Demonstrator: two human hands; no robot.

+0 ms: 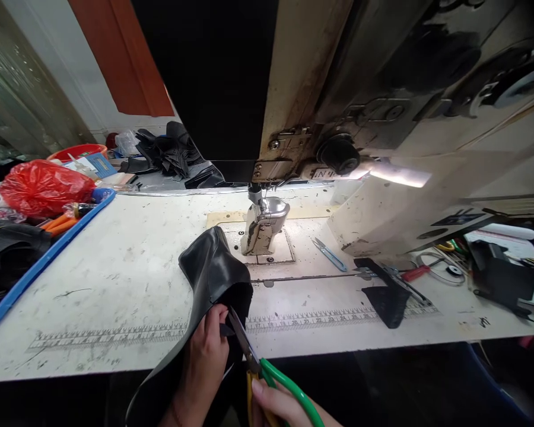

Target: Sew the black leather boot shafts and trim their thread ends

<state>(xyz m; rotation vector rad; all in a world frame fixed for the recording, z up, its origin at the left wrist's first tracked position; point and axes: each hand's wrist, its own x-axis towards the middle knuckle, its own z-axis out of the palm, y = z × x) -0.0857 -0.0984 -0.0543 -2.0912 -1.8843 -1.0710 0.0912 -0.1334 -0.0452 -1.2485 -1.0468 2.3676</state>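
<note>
A black leather boot upper [213, 267] hangs over the front edge of the sewing table, its opening facing me. My left hand [209, 344] is closed on the edge of that opening, thumb and fingers pinching the leather. In my right hand [280, 403] is a pair of scissors [244, 339] with green and yellow handles. Their blades point up and to the left, with the tips at the opening close to my left fingertips. Whether the blades are cutting anything I cannot tell.
A post-bed sewing machine [267, 222] stands behind the boot upper. Thread snips [329, 255] and a black scrap [389, 302] lie to the right, near a red-handled screwdriver [416, 273]. A blue-rimmed tray [48, 258] with a red plastic bag [47, 187] is at left.
</note>
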